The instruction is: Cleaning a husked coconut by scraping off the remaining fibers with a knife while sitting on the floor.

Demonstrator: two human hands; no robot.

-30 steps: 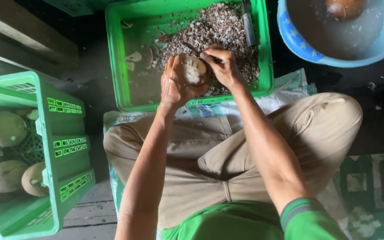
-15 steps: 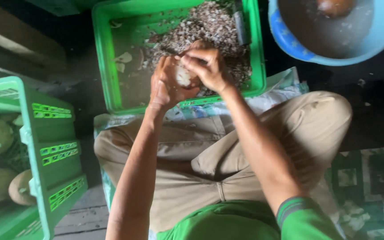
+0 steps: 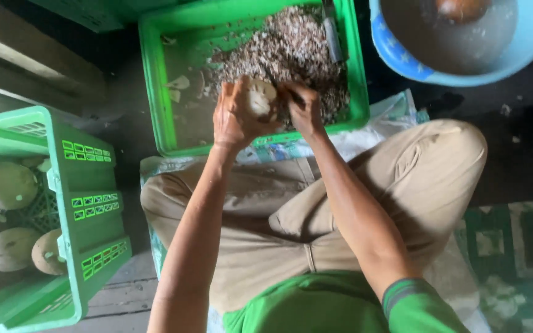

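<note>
My left hand (image 3: 234, 118) grips a round coconut kernel (image 3: 260, 98), pale where its brown skin is pared away. My right hand (image 3: 303, 108) presses against the kernel's right side and holds a small dark blade (image 3: 271, 79) whose tip pokes up above it. Both hands hover over the near part of a green plastic tray (image 3: 155, 92) heaped with brown and white parings (image 3: 291, 46). My crossed legs in tan trousers (image 3: 340, 203) lie below the hands.
A green crate (image 3: 87, 185) at the left holds several round husked coconuts (image 3: 4, 184). A blue basin (image 3: 402, 52) of cloudy water with a brown kernel (image 3: 461, 7) stands at the top right. A metal-handled tool (image 3: 332, 34) lies in the tray's far corner.
Both hands have stayed over the tray, turning the kernel. My right hand slid from the top of the kernel down to its right side, and the view shifted slightly.
</note>
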